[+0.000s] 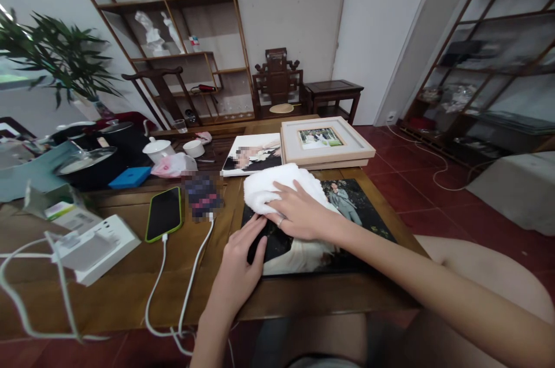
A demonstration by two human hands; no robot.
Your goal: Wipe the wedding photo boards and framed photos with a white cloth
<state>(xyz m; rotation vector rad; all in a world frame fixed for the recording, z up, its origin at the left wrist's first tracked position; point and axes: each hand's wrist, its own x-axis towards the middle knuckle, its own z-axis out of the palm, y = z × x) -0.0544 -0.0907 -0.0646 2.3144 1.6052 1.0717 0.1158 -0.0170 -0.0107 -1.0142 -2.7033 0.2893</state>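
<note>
A large dark photo print lies flat on the wooden table in front of me. My right hand rests palm down on a white cloth that sits on the print's upper left part, fingers stretched over it. My left hand lies flat on the print's left edge, fingers extended and touching the dark surface just below the cloth.
A second photo print and stacked framed pictures lie behind. A green-cased phone on a white cable, a white box, pots, cups and a blue box fill the left. Shelves and chairs stand behind; red tile floor at right.
</note>
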